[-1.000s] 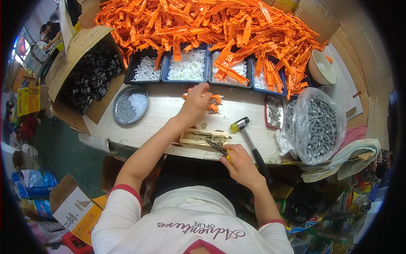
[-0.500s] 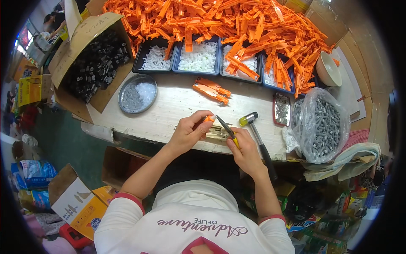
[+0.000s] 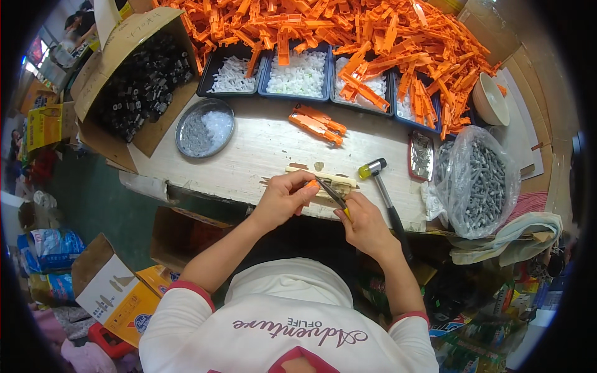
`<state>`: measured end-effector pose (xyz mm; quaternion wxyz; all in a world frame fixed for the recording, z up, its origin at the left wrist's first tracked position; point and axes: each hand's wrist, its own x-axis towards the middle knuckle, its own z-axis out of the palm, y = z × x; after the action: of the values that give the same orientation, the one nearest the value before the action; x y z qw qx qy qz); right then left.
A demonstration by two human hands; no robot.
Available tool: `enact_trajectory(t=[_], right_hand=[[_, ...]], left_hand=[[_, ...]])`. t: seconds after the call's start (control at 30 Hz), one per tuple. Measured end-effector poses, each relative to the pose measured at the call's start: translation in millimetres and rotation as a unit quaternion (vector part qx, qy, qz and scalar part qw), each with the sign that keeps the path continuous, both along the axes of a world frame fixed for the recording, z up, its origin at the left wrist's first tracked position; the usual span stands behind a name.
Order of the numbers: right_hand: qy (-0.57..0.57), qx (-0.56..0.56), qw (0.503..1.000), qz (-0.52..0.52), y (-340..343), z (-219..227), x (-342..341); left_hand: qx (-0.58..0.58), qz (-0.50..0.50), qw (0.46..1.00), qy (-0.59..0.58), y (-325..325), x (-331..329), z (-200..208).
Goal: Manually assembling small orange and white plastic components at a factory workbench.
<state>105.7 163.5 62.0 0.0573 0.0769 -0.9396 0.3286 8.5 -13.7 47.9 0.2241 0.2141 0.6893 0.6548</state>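
My left hand (image 3: 283, 198) pinches a small orange plastic part (image 3: 312, 184) near the front edge of the table. Most of that part is hidden by the fingers. In my right hand (image 3: 368, 225) is a pair of pliers (image 3: 336, 196) with yellow-and-black handles, its dark tips meeting the orange part. Just beyond the hands, a pale strip (image 3: 339, 179) lies on the worn tabletop. To the right of my right hand rests a hammer (image 3: 389, 202) with a yellow-and-black head. Farther back lie a few assembled-looking orange pieces (image 3: 317, 124).
A large heap of orange parts (image 3: 348, 31) spills over blue trays (image 3: 295, 96) of white pieces. On the left are a round metal dish (image 3: 186, 149) and a carton of black parts (image 3: 140, 87). A red tin (image 3: 421, 155) and a bag of grey screws (image 3: 482, 186) stand right.
Both hands have come slightly nearer to me relative to the table, uncovering more of the pale strip. The pliers' tips stay at the orange part. The whole view has shifted a little.
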Motion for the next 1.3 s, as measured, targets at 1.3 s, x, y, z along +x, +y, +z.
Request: enact_trajectory(t=[1.3], right_hand=[[-0.005,-0.001,1.0,0.022,-1.2,-4.5,16.1]], left_hand=[[-0.188,0.03,0.841,0.507,12.2,-86.7,-18.6]])
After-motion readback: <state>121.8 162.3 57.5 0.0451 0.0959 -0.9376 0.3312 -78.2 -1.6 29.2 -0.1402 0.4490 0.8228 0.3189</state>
